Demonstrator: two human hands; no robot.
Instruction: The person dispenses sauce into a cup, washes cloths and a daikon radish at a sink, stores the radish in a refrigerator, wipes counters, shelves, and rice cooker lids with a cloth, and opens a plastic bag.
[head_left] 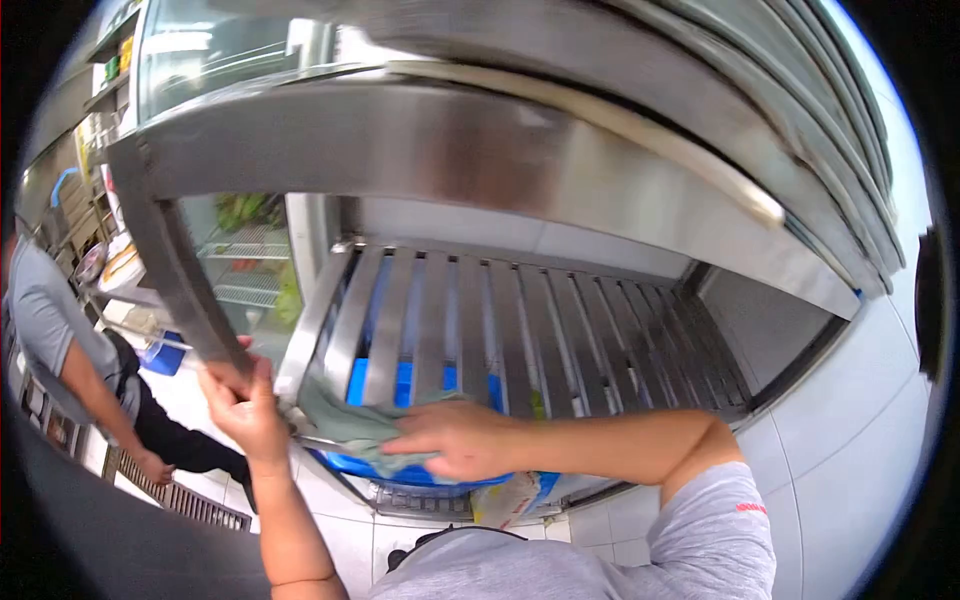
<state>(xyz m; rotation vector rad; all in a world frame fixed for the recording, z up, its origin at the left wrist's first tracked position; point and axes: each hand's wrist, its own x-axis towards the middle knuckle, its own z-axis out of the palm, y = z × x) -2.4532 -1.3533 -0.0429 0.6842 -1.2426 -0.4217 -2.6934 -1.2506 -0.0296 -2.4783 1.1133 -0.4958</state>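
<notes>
My right hand (465,438) is closed on a grey-green cloth (345,418). The cloth lies bunched against the front left corner of a slatted metal shelf (430,320). My left hand (245,405) is wrapped round the upright metal post (190,270) of the rack, just left of the cloth. Above both hands runs a broad steel beam (400,140) belonging to the same rack. Beneath the slats, a blue plastic container (400,470) shows in part.
Large metal trays (740,90) are stacked on the upper level. A glass-door fridge (250,260) with green produce stands behind the post. To the left, a co-worker in a grey shirt (75,320) stands near a floor drain grate (190,495). A plastic bag (508,500) sits under the shelf.
</notes>
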